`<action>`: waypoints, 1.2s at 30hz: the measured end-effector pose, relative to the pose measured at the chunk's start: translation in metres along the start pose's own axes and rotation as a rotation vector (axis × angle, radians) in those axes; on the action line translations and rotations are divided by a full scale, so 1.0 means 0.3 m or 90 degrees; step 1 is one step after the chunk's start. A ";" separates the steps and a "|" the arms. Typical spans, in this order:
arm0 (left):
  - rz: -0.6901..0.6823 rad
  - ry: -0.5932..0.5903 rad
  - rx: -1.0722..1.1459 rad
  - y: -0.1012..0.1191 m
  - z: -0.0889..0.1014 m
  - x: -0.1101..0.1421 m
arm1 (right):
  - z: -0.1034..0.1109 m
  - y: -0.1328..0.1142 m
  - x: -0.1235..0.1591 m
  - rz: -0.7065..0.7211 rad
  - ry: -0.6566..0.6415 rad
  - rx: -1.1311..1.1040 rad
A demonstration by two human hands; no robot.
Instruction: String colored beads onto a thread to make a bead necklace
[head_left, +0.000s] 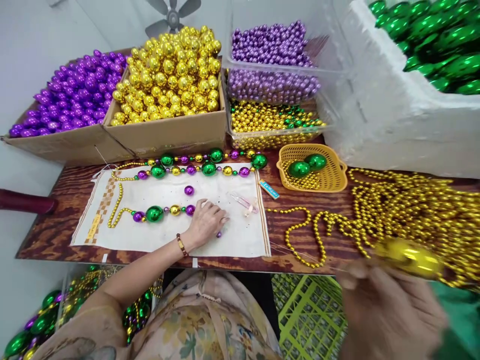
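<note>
My left hand (207,223), wearing a bead bracelet, rests on the white cloth with its fingers curled over the end of a bead strand. From under it the strand runs left: a purple bead, a gold bead (175,210), a large green bead (154,214) and small gold beads. A small purple bead (219,234) lies by the fingertips, and a loose purple bead (189,190) lies above. At lower right my right hand (390,310) is smeared by motion, its fingers closed at a large gold oval bead (408,256). Thin thread stretches across the table towards it.
A finished-looking strand (209,168) lies along the cloth's (142,192) top. Behind stand boxes of purple (75,95) and gold beads (172,75), and plastic tubs (277,132). A yellow basket (339,170), blue packet (269,189), gold bead strings (405,210) and foam box (405,130) are at right.
</note>
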State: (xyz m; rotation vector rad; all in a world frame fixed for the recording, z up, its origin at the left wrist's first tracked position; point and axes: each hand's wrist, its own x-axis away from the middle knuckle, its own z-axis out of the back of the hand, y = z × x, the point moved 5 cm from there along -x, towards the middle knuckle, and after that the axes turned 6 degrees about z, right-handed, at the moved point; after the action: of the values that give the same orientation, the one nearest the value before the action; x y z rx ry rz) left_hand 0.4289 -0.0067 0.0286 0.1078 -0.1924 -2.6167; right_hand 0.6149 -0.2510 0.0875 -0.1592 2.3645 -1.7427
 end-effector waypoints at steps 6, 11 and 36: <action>-0.018 0.034 0.054 -0.020 0.019 -0.041 | -0.151 0.241 0.095 -0.138 -0.191 0.009; -0.011 0.119 0.135 -0.039 0.135 -0.221 | -0.161 0.366 0.160 -0.167 -0.247 0.053; -0.129 0.068 0.387 0.180 0.224 -1.168 | -0.121 0.451 0.181 -0.164 -0.231 0.008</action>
State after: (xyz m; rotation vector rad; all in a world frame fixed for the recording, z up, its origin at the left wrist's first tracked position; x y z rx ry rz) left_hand 0.7513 0.1287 0.1174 0.4956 -0.9760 -2.6479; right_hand 0.5582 -0.1877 -0.0363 -0.7412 2.1394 -1.6590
